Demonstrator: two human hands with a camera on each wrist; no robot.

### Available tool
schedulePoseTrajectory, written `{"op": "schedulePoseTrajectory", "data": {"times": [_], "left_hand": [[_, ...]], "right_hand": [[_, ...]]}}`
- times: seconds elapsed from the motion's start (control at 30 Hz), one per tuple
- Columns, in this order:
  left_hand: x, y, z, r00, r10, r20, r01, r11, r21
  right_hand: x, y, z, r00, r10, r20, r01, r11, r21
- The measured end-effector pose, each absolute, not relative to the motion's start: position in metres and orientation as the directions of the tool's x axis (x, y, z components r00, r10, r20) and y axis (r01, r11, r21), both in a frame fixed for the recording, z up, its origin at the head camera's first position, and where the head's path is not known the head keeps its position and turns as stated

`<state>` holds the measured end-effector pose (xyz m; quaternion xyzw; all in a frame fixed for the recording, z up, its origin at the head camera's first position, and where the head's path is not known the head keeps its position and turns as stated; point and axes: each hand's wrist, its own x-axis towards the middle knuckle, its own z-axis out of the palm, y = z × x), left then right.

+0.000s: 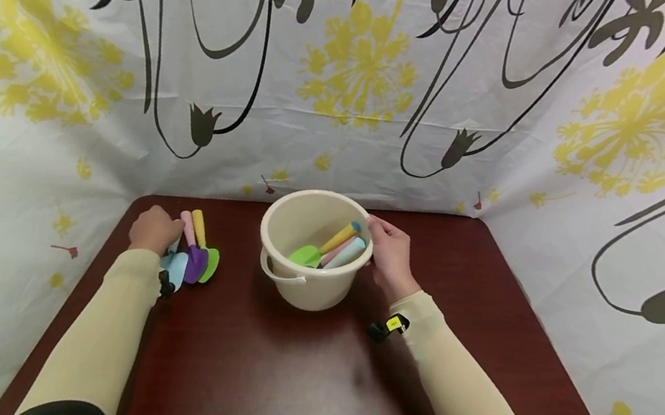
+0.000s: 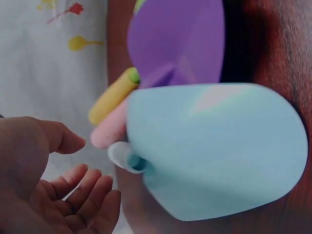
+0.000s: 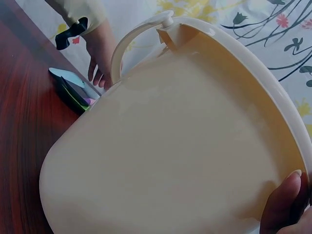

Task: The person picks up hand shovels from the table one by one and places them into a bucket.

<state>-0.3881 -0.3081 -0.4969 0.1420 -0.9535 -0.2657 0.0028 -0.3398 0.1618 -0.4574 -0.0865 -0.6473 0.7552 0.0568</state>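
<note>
A cream bucket (image 1: pixel 312 291) stands upright in the middle of the table. My right hand (image 1: pixel 392 255) grips its rim on the right side; in the right wrist view the thumb (image 3: pixel 287 195) lies against the bucket wall. Inside it lie several toy shovels, among them one with a green blade (image 1: pixel 305 255) and a yellow handle. At the table's left, my left hand (image 1: pixel 155 230) is beside three more shovels: light blue (image 2: pixel 219 151), purple with a pink handle (image 2: pixel 178 39), and green with a yellow handle (image 1: pixel 209 265). Its fingers, loosely bent, stay apart from the light blue shovel's handle.
The dark red-brown table (image 1: pixel 279 380) has rounded corners. A white sheet (image 1: pixel 239 135) with printed flowers hangs behind and at both sides. The bucket's handle (image 1: pixel 279 273) hangs down over its front left.
</note>
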Motion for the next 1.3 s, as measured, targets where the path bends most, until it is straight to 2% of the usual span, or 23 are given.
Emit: {"op": "schedulePoseTrajectory", "data": {"times": [0.4, 0.83, 1.3], "left_hand": [[-0.394, -0.310, -0.506, -0.948, -0.267, -0.177, -0.320, 0.800, 0.508], [-0.400, -0.314, -0.516, -0.956, -0.238, -0.169, -0.292, 0.782, 0.551], [-0.407, -0.315, -0.520, -0.973, -0.206, -0.103, -0.229, 0.833, 0.504]], "right_hand": [[-0.340, 0.163, -0.458, -0.977, 0.209, -0.052, 0.022, -0.144, -0.989], [-0.340, 0.163, -0.460, -0.977, 0.207, -0.046, 0.014, -0.153, -0.988], [-0.339, 0.165, -0.461, -0.981, 0.192, -0.040, 0.004, -0.188, -0.982]]}}
